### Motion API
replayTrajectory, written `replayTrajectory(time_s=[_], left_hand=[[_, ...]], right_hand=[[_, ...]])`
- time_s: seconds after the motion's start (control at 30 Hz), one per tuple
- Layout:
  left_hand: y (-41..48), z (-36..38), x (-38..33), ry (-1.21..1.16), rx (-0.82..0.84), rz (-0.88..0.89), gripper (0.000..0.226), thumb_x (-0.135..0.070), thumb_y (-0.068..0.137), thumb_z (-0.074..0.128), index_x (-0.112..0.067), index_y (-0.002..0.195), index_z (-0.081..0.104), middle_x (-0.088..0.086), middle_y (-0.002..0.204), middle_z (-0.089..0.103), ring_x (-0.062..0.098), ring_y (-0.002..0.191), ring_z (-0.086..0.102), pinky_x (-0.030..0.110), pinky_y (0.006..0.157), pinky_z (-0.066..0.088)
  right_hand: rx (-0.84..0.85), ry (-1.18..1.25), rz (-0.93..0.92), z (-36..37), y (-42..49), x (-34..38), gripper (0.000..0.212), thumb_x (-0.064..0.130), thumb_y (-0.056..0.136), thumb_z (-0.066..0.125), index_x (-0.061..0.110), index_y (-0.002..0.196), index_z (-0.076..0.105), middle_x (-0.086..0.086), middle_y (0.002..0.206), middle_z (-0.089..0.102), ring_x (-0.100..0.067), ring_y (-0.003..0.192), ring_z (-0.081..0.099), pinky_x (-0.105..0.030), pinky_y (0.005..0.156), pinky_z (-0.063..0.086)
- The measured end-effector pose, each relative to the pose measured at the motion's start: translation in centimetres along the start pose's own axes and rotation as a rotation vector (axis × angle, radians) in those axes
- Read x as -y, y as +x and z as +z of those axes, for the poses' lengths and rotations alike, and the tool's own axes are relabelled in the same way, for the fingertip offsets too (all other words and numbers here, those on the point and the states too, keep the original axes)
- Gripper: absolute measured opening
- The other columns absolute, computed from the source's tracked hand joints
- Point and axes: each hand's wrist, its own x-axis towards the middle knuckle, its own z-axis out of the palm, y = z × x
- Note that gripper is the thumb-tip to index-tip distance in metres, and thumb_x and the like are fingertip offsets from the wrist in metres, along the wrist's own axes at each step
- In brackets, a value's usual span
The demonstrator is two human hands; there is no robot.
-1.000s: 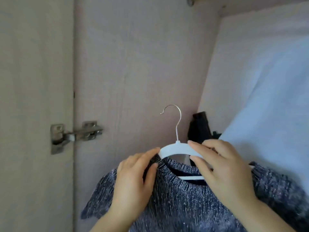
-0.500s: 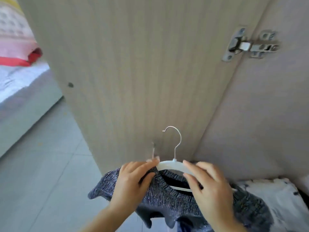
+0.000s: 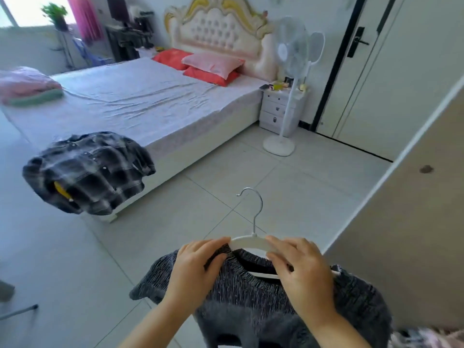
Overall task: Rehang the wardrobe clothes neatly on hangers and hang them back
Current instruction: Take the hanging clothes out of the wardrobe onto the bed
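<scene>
Holding a white hanger out front with both hands, low in the middle of the view. Left hand clamped on the shoulder of a dark grey knit sweater, fingers curled over the top right at the hanger's left end, thumb tucked at the neckline. Right hand gripping the hanger's other arm, fingers wrapped over the white plastic and the collar. Sweater already on the hanger, body dropping out of the bottom of the view, one sleeve sticking out to the left. Metal hook standing straight up between the hands, tip curling left, touching nothing.

Tight on the right: pale edge of the open wardrobe door cutting diagonally down to just beside the right hand. Wide open to the left and ahead: bare grey floor tiles all the way to the bed. Plaid shirt bunched at the bed's near corner, spilling past the edge, blurry, something yellow poking out. Way back, well apart from the hands: white standing fan on the floor just beside a white nightstand. Bit of patterned cloth in the bottom right corner, can't tell what.
</scene>
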Motion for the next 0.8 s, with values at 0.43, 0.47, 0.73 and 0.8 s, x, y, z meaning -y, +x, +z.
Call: replayTrajectory(time_s=[0.43,0.47,0.73,0.8], left_hand=[[8.4,-11.2,17.0,0.133,-0.227,-0.198,0.032,-0.007,0.077,0.072,-0.023,0.106,0.069,-0.008,0.096,0.069,0.008,0.088,0.057,0.036,0.081,0.044],[9.1,-11.6,17.9,0.141,-0.242,-0.214,0.033,-0.007,0.077,0.072,-0.023,0.106,0.069,-0.009,0.096,0.069,0.007,0.089,0.056,0.037,0.082,0.044],[17.2,-13.9,25.6,0.258,-0.369,-0.355,0.033,-0.009,0.078,0.072,-0.022,0.108,0.068,-0.021,0.099,0.057,0.004,0.091,0.055,0.036,0.085,0.045],[19.6,-14.6,27.1,0.296,-0.397,-0.391,0.034,-0.009,0.076,0.073,-0.022,0.107,0.069,-0.022,0.098,0.056,0.003,0.09,0.054,0.035,0.084,0.044]], right_hand=[[0.119,0.229,-0.219,19.5,15.3,9.7,0.041,0.013,0.066,0.081,0.02,0.104,0.071,0.005,0.079,0.06,-0.012,0.071,0.055,-0.019,0.055,0.049],[0.124,0.247,-0.233,20.7,16.4,10.0,0.04,0.012,0.065,0.081,0.02,0.104,0.072,0.005,0.079,0.06,-0.012,0.071,0.055,-0.019,0.056,0.049],[0.258,0.449,-0.287,32.5,27.0,11.7,0.037,0.008,0.069,0.08,0.02,0.103,0.073,0.002,0.083,0.063,-0.017,0.075,0.058,-0.029,0.056,0.054],[0.281,0.494,-0.302,35.2,29.9,12.3,0.036,0.007,0.069,0.08,0.02,0.102,0.073,0.003,0.083,0.063,-0.016,0.075,0.058,-0.03,0.056,0.055]])
